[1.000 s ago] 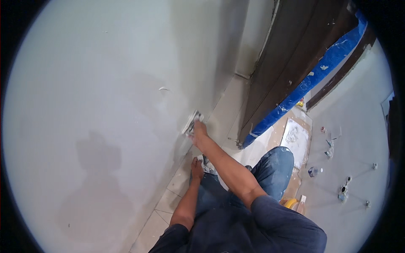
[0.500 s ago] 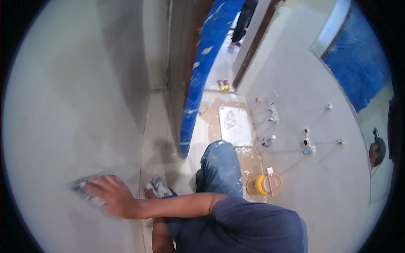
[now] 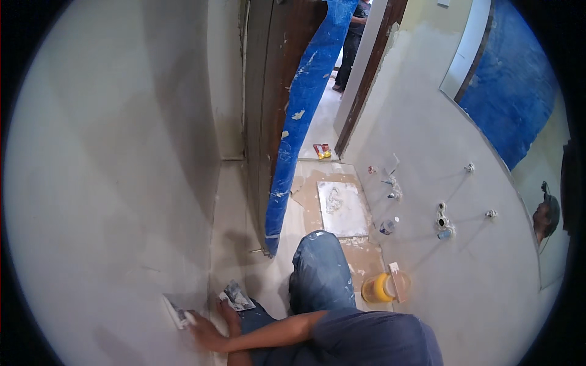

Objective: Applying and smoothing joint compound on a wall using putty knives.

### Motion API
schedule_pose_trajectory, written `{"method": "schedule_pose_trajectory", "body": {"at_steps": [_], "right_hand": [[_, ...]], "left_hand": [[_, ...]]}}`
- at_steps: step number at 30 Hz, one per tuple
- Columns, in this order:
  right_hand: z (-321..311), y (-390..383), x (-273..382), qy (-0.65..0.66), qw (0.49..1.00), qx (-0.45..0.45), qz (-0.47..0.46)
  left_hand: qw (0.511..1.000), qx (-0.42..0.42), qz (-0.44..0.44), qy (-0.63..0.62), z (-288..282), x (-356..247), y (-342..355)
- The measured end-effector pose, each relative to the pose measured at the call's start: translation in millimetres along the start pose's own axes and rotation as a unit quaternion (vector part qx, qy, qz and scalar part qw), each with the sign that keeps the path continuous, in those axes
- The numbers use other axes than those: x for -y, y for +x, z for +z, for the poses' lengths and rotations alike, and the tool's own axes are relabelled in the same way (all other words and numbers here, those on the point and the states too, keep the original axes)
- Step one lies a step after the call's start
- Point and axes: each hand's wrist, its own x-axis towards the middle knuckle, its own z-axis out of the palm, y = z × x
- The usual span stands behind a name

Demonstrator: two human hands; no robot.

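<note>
My right hand (image 3: 204, 330) reaches across my body to the pale wall (image 3: 104, 195) on the left, gripping a flat putty scraper (image 3: 177, 310) with its blade against the surface, low down; motion blurs the fingers. Partly behind that arm, my left hand (image 3: 226, 308) holds a second flat metal blade (image 3: 239, 296) smeared with white putty, over my bent leg. My other knee (image 3: 320, 265) rises in the middle.
A brown door (image 3: 265, 91) edged in blue film stands ajar; another person (image 3: 351, 49) stands beyond it. A putty-marked white board (image 3: 342, 219) lies on cardboard, near a bottle (image 3: 389, 226) and yellow container (image 3: 378, 287). Pipe stubs (image 3: 442, 221) and a mirror (image 3: 500, 73) line the right wall.
My view has swung right from the wall toward the doorway and mirror. My right hand with the scraper moved across the wall and now sits lower, close to my left hand.
</note>
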Motion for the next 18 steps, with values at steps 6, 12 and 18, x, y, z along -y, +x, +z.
{"method": "schedule_pose_trajectory", "body": {"at_steps": [6,12,18], "right_hand": [[24.1,109.0,-62.5,0.055,0.924,0.080,0.369],[34.4,138.9,10.5,0.322,0.893,0.050,0.310],[-39.0,100.5,190.3,0.262,0.965,-0.019,-0.022]], "left_hand": [[1.000,0.031,-0.002,-0.005,36.0,6.4,-2.6],[0.998,0.065,-0.002,-0.009,58.0,13.0,-1.5],[0.998,0.060,-0.001,-0.001,48.1,16.6,-7.7]]}}
